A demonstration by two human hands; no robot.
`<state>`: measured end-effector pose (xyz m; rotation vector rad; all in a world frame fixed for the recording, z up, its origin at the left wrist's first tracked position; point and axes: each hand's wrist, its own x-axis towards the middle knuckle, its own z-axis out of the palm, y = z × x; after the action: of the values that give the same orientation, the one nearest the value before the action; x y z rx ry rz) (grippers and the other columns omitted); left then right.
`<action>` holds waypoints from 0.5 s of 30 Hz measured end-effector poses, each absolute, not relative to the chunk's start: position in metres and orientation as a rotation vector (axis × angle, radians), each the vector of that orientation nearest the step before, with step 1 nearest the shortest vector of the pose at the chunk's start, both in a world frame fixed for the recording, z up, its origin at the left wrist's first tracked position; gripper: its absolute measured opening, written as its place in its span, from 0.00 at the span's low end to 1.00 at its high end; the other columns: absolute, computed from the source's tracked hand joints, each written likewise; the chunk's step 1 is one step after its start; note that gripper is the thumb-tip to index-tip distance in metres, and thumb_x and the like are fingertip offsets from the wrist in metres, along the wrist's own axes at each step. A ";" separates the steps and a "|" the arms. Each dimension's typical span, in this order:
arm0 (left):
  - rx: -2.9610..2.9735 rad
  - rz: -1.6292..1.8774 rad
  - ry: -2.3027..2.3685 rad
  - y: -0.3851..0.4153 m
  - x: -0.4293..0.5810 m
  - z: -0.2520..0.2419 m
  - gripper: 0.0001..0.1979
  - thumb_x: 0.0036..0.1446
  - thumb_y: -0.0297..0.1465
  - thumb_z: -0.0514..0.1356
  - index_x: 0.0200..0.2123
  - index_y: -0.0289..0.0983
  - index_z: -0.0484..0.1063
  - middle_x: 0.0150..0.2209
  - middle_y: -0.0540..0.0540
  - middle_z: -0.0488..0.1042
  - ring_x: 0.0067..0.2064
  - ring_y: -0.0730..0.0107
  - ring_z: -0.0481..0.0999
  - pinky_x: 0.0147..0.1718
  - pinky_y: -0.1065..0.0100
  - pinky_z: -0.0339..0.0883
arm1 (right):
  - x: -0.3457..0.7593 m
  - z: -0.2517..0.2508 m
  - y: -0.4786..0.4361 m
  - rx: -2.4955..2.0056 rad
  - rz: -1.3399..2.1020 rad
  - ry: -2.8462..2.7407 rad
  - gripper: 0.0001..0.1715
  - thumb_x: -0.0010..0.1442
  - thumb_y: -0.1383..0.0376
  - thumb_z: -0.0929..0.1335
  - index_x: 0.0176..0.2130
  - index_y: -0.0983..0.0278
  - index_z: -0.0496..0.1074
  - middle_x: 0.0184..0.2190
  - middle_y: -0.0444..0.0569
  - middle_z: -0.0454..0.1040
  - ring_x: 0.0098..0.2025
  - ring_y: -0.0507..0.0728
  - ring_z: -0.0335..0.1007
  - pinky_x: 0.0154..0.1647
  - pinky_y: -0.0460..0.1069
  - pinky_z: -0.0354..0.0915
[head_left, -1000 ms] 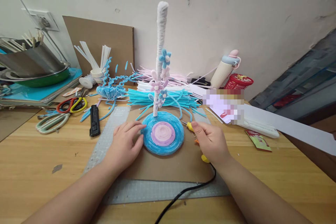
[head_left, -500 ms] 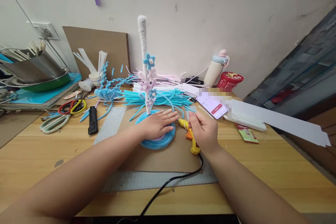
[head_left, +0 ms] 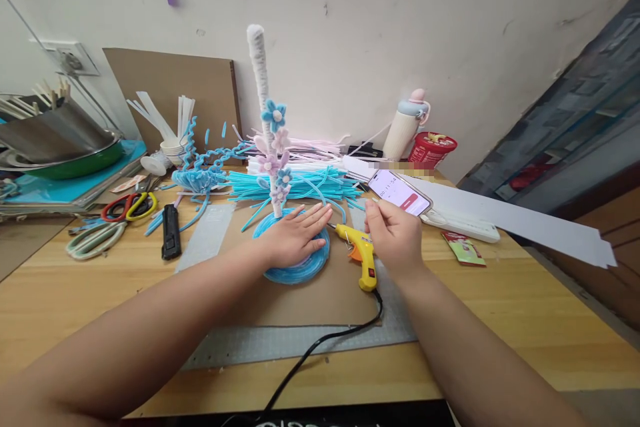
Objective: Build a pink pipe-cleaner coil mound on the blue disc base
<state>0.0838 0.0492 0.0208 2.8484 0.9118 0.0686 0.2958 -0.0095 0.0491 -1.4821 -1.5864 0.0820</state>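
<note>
My left hand (head_left: 294, 238) lies flat, fingers stretched out, on a round blue coiled base (head_left: 300, 272) on the cardboard. From the base's far side rises a white fuzzy stem (head_left: 260, 67), leaning slightly left. Blue and pink pipe-cleaner flowers (head_left: 275, 116) run up its lower half. My right hand (head_left: 397, 239) is closed, fingertips pinched together, just right of a yellow glue gun (head_left: 367, 257). Whatever the pinch holds, if anything, is too small to make out. The glue gun lies on the cardboard, nozzle toward the base, its black cord trailing to the front.
Behind the base lie blue pipe cleaners (head_left: 300, 184). To the left are scissors (head_left: 96, 240), a black cutter (head_left: 171, 233) and a metal pot (head_left: 60, 130) of sticks. A phone (head_left: 400, 192), a bottle (head_left: 401, 130) and a red cup (head_left: 431, 152) stand or lie right.
My right hand has shifted slightly right, away from the glue gun, so more of the gun shows. My left hand stays on the base. The whole view has shifted a little.
</note>
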 end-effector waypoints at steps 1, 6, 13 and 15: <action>2.847 0.069 0.912 0.050 0.084 0.020 0.30 0.68 0.43 0.39 0.69 0.38 0.36 0.70 0.45 0.37 0.70 0.65 0.36 0.66 0.56 0.31 | 0.302 0.053 -0.009 -1.621 0.067 -1.660 0.28 0.63 0.52 0.60 0.17 0.62 0.60 0.13 0.42 0.61 0.18 0.50 0.55 0.20 0.45 0.50; 2.831 0.054 0.903 0.050 0.084 0.020 0.30 0.68 0.42 0.40 0.69 0.39 0.36 0.70 0.46 0.36 0.70 0.66 0.35 0.65 0.56 0.30 | 0.317 0.054 -0.022 -2.248 0.525 -2.090 0.33 0.56 0.45 0.65 0.09 0.60 0.59 0.06 0.43 0.56 0.09 0.50 0.51 0.15 0.46 0.46; 2.756 0.012 0.891 0.050 0.085 0.025 0.29 0.68 0.40 0.40 0.68 0.39 0.38 0.70 0.47 0.36 0.70 0.65 0.35 0.65 0.53 0.29 | 0.317 0.013 -0.030 -2.251 0.450 -1.999 0.29 0.56 0.47 0.63 0.12 0.58 0.64 0.09 0.45 0.63 0.12 0.54 0.61 0.17 0.48 0.56; 2.720 -0.006 0.877 0.054 0.086 0.027 0.29 0.68 0.41 0.39 0.68 0.41 0.39 0.70 0.48 0.37 0.70 0.63 0.35 0.65 0.52 0.29 | 0.326 0.008 -0.032 -2.259 0.424 -1.956 0.28 0.56 0.48 0.63 0.12 0.58 0.65 0.10 0.46 0.64 0.12 0.55 0.62 0.17 0.49 0.57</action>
<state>0.0859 0.0535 0.0267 2.7200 0.8772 -0.0061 0.3256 -0.0318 0.0082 -2.2594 -1.9562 0.4245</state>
